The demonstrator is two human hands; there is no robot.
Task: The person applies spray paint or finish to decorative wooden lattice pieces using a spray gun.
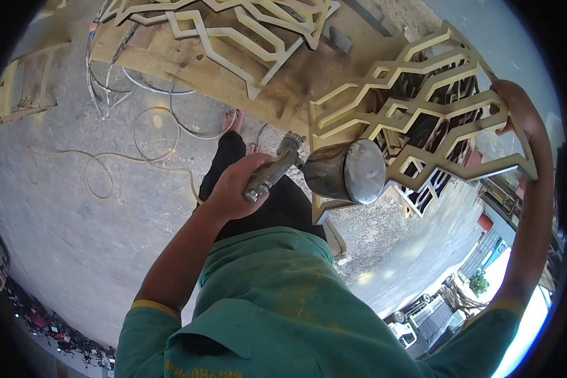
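Note:
A metal spray gun (274, 173) with a round, stained metal cup (346, 171) is in my left hand (236, 189), whose fingers wrap round its body. My right hand (507, 110) grips the right edge of a cream-coloured lattice panel (416, 113) with zigzag bars. This panel is held up, tilted, to the right of the spray gun, and the cup overlaps its lower left part. Another cream lattice panel (233, 31) lies at the top on a brown, stained board (170, 66).
Hoses (101, 88) lie coiled on the grey concrete floor (75, 220) at the left. More lattice pieces (431, 189) stand behind the held panel. A wooden frame (28, 85) lies at the far left. At the lower right a vehicle (404, 334) shows outside.

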